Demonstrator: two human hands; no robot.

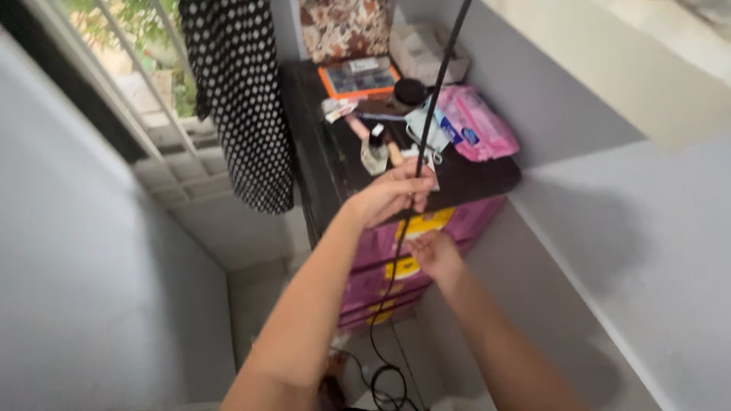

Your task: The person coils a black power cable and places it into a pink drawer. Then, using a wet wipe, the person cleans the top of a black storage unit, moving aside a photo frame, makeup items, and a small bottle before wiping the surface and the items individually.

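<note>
A thin black cable (438,80) runs down from the top of the view, through both my hands, to loose loops (384,377) on the floor. My left hand (392,194) is closed around the cable in front of a dark shelf top (335,171). My right hand (434,255) grips the same cable lower down, in front of pink drawers (472,221) with yellow labels.
The dark shelf top carries a pink pouch (476,125), small bottles (375,148), an orange-edged tray (358,78) and a white box (422,49). A black polka-dot cloth (240,99) hangs at the left by a barred window (145,84). Grey walls (647,251) close in both sides.
</note>
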